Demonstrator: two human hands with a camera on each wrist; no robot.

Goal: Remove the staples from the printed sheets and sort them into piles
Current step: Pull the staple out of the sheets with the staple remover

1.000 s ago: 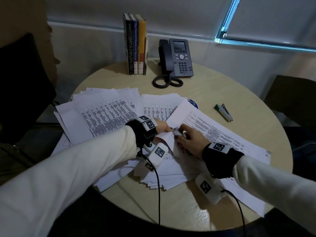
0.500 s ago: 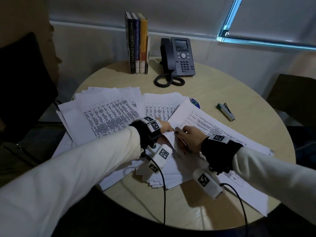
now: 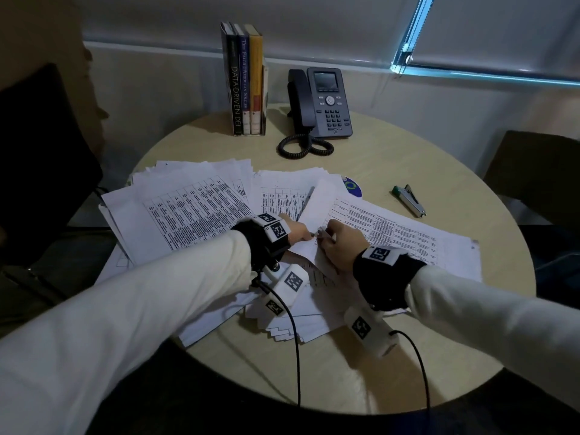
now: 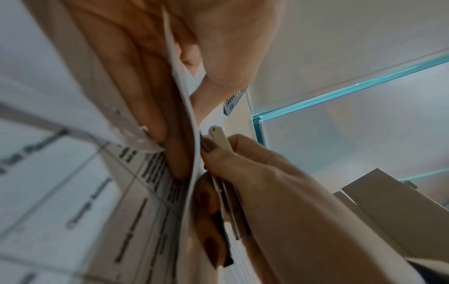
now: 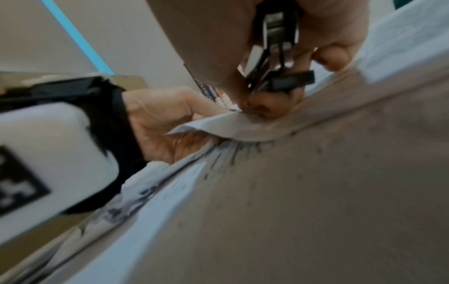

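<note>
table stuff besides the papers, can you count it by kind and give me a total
books: 4
desk phone: 1
stapler: 1
disc, half under the sheets: 1
metal staple remover, gripped in the right hand: 1
total: 8

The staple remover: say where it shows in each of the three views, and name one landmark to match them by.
Head: the staple remover peeks out at centre, in the right hand, beside the left hand.
Left wrist: right of centre, its metal arms run along the right hand's fingers.
Right wrist: top centre, gripped in the right hand, tip down at the paper.
Shared landmark: the lifted sheet corner, pinched by the left hand.
</note>
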